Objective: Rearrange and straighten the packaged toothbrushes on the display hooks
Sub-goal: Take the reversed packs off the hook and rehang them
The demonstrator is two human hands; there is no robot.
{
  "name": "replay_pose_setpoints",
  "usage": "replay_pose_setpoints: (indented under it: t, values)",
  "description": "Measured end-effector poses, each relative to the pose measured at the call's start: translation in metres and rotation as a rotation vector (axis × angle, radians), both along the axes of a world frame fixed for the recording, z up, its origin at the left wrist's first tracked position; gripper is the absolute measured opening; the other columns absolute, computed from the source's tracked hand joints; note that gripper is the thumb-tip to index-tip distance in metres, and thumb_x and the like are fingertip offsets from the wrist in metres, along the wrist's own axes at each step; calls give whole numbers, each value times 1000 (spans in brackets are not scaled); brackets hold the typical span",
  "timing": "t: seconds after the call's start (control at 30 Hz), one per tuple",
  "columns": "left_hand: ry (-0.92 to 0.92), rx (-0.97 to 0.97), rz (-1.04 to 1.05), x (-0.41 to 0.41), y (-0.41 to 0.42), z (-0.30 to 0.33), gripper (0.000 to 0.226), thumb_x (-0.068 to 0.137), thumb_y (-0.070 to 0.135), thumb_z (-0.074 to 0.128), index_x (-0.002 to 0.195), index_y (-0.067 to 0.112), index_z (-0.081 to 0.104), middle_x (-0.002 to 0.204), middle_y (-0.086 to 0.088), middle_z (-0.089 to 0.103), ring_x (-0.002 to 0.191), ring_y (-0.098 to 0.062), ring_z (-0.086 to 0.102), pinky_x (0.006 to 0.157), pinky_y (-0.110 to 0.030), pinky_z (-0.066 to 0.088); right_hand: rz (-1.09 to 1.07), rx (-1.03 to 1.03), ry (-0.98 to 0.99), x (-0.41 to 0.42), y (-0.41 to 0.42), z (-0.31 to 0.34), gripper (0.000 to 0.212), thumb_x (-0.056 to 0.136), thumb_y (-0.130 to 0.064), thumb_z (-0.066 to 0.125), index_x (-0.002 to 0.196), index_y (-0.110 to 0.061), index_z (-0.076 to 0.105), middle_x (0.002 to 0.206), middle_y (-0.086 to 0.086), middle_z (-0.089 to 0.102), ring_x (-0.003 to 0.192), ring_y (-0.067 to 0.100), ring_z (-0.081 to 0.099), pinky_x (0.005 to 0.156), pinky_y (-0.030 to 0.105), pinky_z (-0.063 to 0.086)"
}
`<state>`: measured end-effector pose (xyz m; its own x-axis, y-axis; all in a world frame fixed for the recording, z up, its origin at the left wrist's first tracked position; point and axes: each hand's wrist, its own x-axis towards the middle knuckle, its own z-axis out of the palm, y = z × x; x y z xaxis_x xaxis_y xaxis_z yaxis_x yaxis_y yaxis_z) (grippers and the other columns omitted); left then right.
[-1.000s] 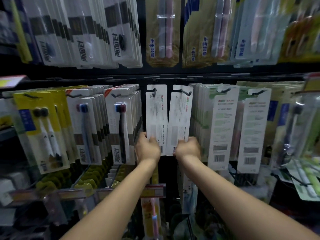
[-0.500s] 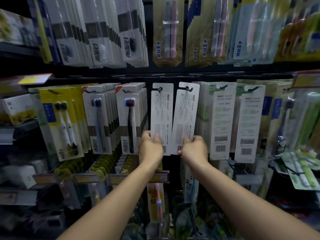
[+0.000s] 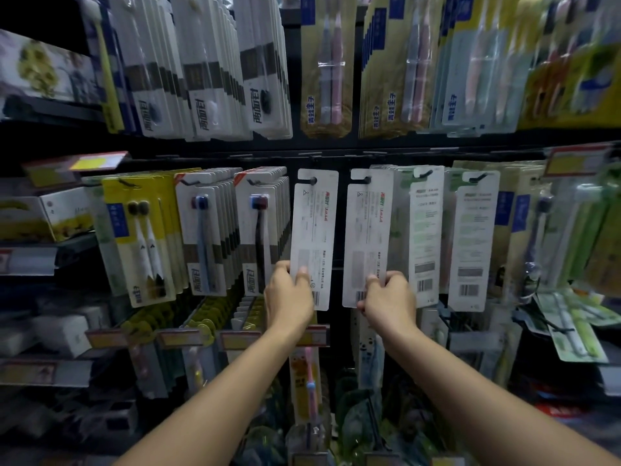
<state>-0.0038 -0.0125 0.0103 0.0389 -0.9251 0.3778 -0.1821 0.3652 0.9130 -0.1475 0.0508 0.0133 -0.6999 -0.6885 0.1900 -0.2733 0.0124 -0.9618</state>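
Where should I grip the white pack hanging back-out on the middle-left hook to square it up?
Pinch the white pack at its free bottom edge, from the front-left, as the left hand does. It's a flat card pivoting on its hook.

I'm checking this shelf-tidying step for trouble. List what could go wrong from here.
1. The left hand and right hand each pinch only the bottom edge of a white pack; a tug could slide the left pack off its hook.
2. Both packs hang with their printed backs outward, so they may be left facing wrong.
3. The right pack sits against the green-printed packs; swinging it could knock them crooked.
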Motion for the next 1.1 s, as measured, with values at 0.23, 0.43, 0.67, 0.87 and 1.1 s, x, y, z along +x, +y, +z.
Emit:
replay_pose_setpoints:
  t: [0.23,0.43,0.67,0.87,1.1]
  values:
    - [9,-11,-2,10,15,-4,6,107,37,52,104,41,51,103,7,67,94,-17,71,82,-48,64,14,-12,18,6,17,3,15,110,-34,49,117,-21,53,104,10,73,78,17,71,53,25,44]
    - [16,-37,-25,16,24,-2,13,108,35,52,96,41,50,103,9,68,94,-13,71,81,-46,64,14,-24,51,11,25,7,30,109,-34,49,135,-17,52,106,10,73,77,12,72,54,25,44]
    - [27,-87,-48,20,34,4,9,107,34,54,98,36,53,100,7,69,89,-12,72,74,-46,65,41,-38,110,19,31,10,34,109,-35,49,138,-17,51,111,10,73,76,7,69,50,16,38]
    - [10,-111,11,36,38,3,11,106,38,54,95,37,54,95,7,69,87,-13,71,75,-50,64,75,-77,135,34,33,10,21,109,-35,51,123,-21,54,103,7,74,72,4,67,46,9,39]
    - [13,-109,92,72,32,0,9,108,32,54,99,29,56,98,10,69,92,-12,70,76,-43,64,146,-111,161,62,23,4,15,107,-36,55,110,-22,60,96,-2,71,69,7,72,53,15,48]
